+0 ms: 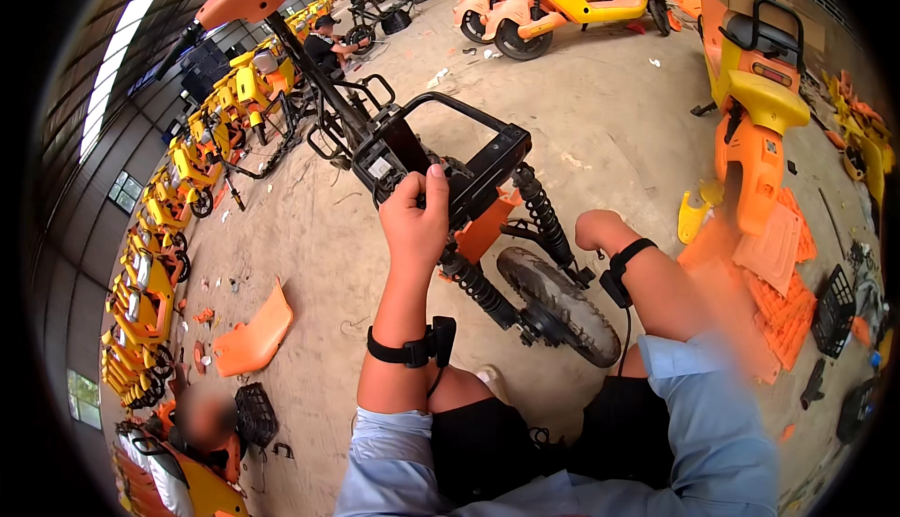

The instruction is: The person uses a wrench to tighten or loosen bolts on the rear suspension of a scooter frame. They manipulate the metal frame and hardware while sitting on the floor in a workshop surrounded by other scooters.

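Observation:
A partly stripped electric scooter stands before me, its black metal rear frame [502, 156] bare. My left hand [417, 217] is closed at the near left edge of that frame, thumb raised and fingers curled over it. My right hand [603, 231] is curled, right of the rear shock absorber [542, 209] and above the rear wheel [562, 311]. Its fingers are mostly hidden, and whatever they hold cannot be made out. A second shock absorber [478, 287] runs down to the hub on the left. Orange plastic [487, 226] shows between the shocks.
An orange panel [253, 329] lies on the floor at left. Orange plastic parts [773, 283] and a black basket [832, 311] lie at right, near a yellow-orange scooter [755, 142]. Rows of scooters line the left side. One person [328, 48] crouches far off; another [206, 423] is at lower left.

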### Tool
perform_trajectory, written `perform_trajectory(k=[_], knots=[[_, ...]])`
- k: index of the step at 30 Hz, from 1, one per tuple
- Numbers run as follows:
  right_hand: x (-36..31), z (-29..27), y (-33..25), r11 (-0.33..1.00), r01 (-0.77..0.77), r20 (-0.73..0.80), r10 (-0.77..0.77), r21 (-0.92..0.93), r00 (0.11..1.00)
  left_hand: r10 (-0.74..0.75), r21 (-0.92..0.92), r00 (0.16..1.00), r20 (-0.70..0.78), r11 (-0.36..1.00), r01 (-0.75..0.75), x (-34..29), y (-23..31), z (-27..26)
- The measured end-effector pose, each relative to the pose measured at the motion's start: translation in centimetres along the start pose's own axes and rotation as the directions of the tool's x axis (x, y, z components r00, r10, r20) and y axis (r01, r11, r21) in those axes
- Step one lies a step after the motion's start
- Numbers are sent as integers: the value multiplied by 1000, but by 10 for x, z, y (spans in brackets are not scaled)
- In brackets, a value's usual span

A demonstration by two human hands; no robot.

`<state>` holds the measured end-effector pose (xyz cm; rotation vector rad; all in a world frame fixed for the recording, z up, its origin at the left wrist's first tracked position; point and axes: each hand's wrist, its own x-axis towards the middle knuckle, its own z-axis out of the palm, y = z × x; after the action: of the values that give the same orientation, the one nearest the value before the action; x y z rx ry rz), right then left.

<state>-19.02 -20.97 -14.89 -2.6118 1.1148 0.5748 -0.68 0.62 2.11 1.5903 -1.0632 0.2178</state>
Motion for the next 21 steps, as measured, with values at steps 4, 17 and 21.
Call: perform_trajectory(k=[4, 17, 21], knots=[[-1, -16, -4, 999, 22, 0, -22, -35, 1000, 78, -26, 997, -3, 997, -78, -1, 5, 8], [-136, -97, -26, -175, 363, -402, -334, 915, 852, 139, -452, 972, 190, 891, -40, -14, 31, -49], [-149, -88, -24, -295, 332, -424, -350, 896, 835, -49, -223, 843, 536, 955, 197, -30, 33, -49]])
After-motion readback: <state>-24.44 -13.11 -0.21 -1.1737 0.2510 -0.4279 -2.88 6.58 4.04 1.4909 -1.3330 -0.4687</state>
